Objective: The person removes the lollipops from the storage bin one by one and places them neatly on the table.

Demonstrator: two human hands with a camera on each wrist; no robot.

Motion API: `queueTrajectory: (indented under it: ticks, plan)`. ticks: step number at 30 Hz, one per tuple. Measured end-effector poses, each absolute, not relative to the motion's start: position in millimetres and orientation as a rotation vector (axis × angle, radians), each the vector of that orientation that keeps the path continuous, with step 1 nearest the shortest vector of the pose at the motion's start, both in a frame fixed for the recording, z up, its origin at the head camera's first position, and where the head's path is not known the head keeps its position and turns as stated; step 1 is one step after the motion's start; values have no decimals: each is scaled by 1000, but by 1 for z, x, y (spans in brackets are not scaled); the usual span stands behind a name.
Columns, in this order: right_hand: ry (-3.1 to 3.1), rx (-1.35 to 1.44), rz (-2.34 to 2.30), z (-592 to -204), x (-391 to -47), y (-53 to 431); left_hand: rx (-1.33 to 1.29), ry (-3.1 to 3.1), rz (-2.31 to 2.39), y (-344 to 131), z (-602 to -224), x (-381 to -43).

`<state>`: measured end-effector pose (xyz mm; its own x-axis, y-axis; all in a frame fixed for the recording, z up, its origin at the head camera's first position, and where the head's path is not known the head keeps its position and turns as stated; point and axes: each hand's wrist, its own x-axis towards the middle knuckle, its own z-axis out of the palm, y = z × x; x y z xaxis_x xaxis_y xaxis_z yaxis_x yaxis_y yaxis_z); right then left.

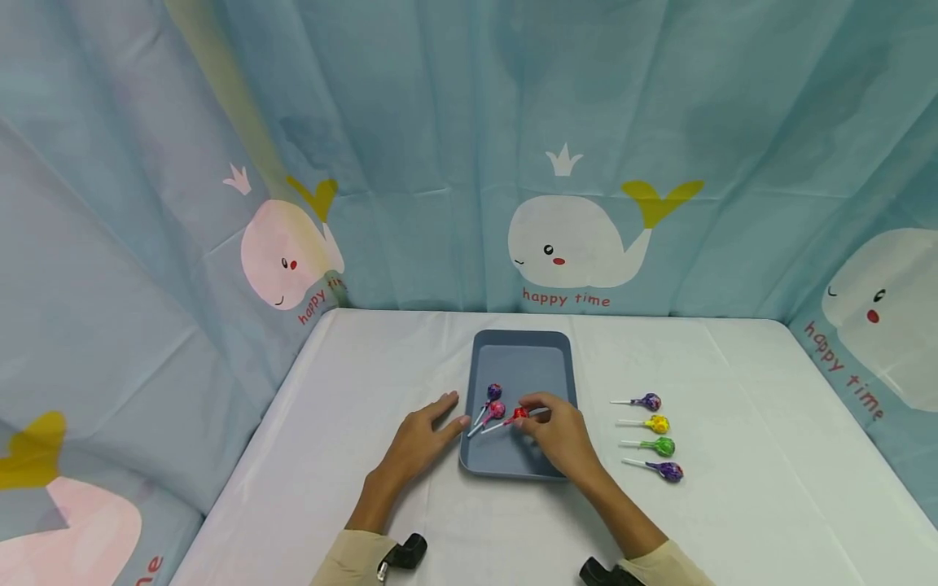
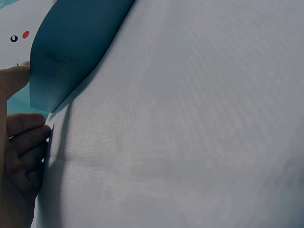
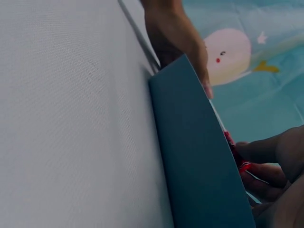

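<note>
A blue-grey tray (image 1: 520,358) lies on the table in the head view. My right hand (image 1: 560,435) reaches over its right side and pinches a red lollipop (image 1: 519,413) by its candy end, the white stick pointing left. In the right wrist view, the thumb and fingers (image 3: 263,149) grip the red wrapper just over the tray wall. Beside it in the tray lie a pink lollipop (image 1: 497,409) and a purple lollipop (image 1: 494,391), sticks toward the lower left. My left hand (image 1: 421,439) is at the tray's left edge, fingers extended, thumb touching the rim.
Right of the tray, several lollipops lie in a column on the white tablecloth (image 1: 747,382): a purple one (image 1: 650,401), a yellow one (image 1: 658,424), a green one (image 1: 664,446) and another purple one (image 1: 669,471). A curtain (image 1: 440,244) printed with whales hangs behind the table.
</note>
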<state>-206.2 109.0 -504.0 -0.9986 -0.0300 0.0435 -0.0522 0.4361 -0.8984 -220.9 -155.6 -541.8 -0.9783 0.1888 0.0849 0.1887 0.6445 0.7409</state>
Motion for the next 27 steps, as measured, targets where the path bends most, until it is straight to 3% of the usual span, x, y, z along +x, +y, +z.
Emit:
queueTrajectory:
  ticks: [27]
  plan:
    - [-2608,-2,1543,-483,-191,167,295,2826,1293,-155,-541,-220]
